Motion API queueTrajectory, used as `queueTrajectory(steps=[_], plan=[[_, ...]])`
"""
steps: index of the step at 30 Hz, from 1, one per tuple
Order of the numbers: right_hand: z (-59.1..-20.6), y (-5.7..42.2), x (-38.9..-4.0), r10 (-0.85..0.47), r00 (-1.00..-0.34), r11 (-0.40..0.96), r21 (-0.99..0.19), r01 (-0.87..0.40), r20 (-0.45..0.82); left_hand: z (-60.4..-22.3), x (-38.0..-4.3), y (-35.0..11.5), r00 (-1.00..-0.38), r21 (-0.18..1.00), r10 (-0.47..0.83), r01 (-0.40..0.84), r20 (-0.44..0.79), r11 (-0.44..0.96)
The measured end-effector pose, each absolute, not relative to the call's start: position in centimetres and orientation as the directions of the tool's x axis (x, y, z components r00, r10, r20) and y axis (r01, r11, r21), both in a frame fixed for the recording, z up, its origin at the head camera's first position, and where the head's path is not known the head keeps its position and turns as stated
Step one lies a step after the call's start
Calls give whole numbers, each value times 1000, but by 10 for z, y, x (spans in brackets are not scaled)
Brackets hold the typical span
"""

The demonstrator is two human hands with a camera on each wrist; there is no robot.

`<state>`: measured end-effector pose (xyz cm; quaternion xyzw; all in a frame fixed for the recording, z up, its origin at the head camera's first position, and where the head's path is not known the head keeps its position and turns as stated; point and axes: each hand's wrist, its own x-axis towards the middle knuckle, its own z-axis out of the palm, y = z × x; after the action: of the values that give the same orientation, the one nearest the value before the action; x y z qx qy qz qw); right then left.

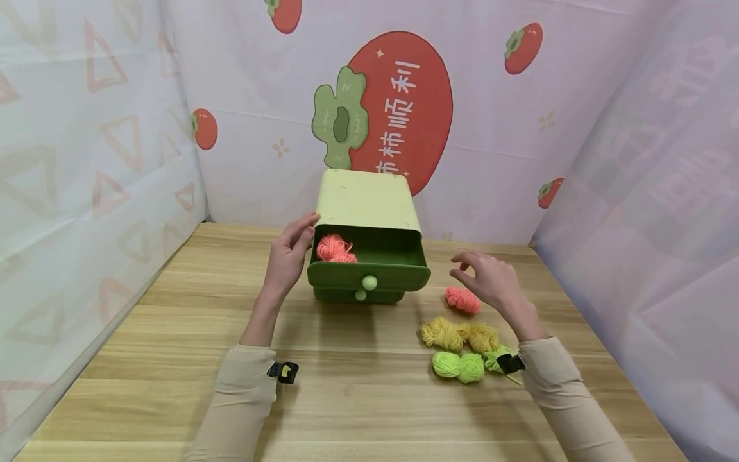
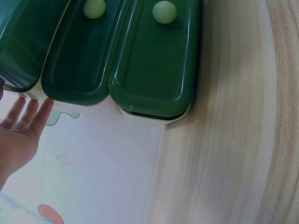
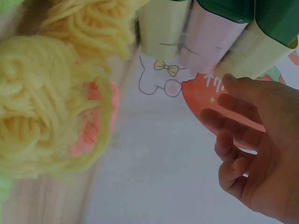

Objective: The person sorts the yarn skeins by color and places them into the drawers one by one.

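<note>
A cream cabinet (image 1: 366,199) with dark green drawers stands at the middle of the table. Its top drawer (image 1: 337,276) is pulled out, and a coral-pink yarn bundle (image 1: 335,249) lies at the left inside it. My left hand (image 1: 287,253) rests its fingers against the cabinet's left side; in the left wrist view its fingertips meet the shell's edge. To the right of the cabinet, my right hand (image 1: 491,279) hovers with loosely bent fingers and holds nothing. Just below it on the table is another coral-pink yarn bundle (image 1: 462,299).
Yellow yarn bundles (image 1: 444,333) lie in front of the pink one, with lime-green yarn bundles (image 1: 458,366) nearer still. One lime bundle is partly hidden by the right wrist strap (image 1: 510,364). Printed cloth walls (image 1: 248,179) enclose the table's back and sides.
</note>
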<state>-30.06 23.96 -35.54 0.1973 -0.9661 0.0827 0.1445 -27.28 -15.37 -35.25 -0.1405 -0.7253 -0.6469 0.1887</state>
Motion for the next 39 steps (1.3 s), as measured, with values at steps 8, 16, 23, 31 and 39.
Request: queueTrajectory(steps=[8,16,23,31,39], plan=[[-368,252,-308,-386,-899,914,-43,-402,207,-352,-272,-154,-890,884,-44,443,454,149],[-382,260,-314,-411,-907,910,-19,-414,94,-352,-273,-153,-887,881,-39,450,459,144],[-388,267,-316,-422,-906,906,-9,-422,-8,-353,-273,-154,-885,879,-39,454,464,144],[-395,270,-323,-402,-906,915,-27,-402,-132,-353,-272,-155,-886,880,-41,451,461,147],[-402,272,-325,-391,-904,919,-26,-393,-170,-353,-273,-155,-887,881,-38,450,460,146]])
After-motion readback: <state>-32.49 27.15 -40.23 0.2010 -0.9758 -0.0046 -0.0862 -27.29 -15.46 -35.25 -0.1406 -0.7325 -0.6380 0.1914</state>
